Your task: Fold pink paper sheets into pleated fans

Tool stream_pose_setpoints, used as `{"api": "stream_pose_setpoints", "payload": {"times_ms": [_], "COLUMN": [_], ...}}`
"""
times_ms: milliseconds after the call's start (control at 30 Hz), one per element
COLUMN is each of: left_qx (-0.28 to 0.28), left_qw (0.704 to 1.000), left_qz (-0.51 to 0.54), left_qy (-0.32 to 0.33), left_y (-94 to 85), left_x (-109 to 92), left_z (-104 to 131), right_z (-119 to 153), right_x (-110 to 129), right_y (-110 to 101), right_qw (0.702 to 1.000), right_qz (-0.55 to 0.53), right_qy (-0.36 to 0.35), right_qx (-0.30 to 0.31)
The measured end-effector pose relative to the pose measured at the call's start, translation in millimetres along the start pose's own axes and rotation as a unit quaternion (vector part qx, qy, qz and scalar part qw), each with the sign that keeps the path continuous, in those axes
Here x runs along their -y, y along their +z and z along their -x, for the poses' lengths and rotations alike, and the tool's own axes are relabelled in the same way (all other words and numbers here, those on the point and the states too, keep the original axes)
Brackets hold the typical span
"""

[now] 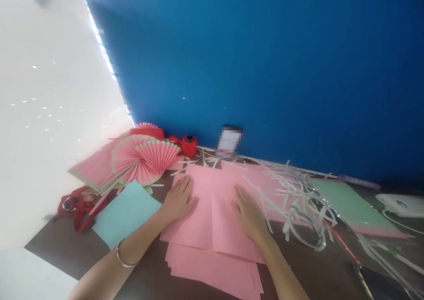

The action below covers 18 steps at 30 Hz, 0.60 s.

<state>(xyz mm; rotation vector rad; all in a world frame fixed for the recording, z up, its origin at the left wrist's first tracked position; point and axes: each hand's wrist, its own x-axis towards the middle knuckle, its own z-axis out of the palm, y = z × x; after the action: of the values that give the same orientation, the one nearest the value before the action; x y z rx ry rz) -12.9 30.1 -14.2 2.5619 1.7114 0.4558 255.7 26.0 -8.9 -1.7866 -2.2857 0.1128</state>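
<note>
A pink sheet of paper (198,220) with a crease down its middle lies in front of me, on top of more pink sheets (212,269). My left hand (179,200) rests flat on its left part, fingers stretched out. On the right part my right hand (248,211) also lies flat with the fingers extended. Neither hand grips anything. Left of my left hand is a light blue sheet (127,214). Behind it lie pleated pink paper fans (157,158) with pale green edges.
White paper strips (291,185) and a roll of clear tape (306,229) lie to the right, beside green sheets (351,203). A red lanyard (81,207) sits at the left, and a red round object (189,145) stands by the blue wall (265,61). A dark phone-like object (380,282) is at lower right.
</note>
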Motion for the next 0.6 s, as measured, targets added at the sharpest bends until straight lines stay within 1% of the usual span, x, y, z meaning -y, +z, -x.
{"api": "stream_pose_setpoints", "payload": {"times_ms": [300,467,600], "left_qx": [0.012,0.006,-0.004], "left_qw": [1.0,1.0,1.0], "left_qz": [-0.008,-0.004,0.004], "left_qy": [-0.014,-0.011,-0.01], "left_y": [-1.5,-2.1,-6.7], "left_x": [-3.3,-3.9,-4.6], "left_z": [1.5,2.6,-0.4], "right_z": [-0.7,-2.0,1.3], "right_x": [-0.2,-2.8,-6.9], "right_y": [-0.3,2.3,-2.1], "right_qw": [1.0,1.0,0.999], "right_qz": [-0.005,-0.015,-0.031], "right_qy": [-0.004,-0.009,-0.026], "right_qx": [0.004,-0.001,-0.014]}}
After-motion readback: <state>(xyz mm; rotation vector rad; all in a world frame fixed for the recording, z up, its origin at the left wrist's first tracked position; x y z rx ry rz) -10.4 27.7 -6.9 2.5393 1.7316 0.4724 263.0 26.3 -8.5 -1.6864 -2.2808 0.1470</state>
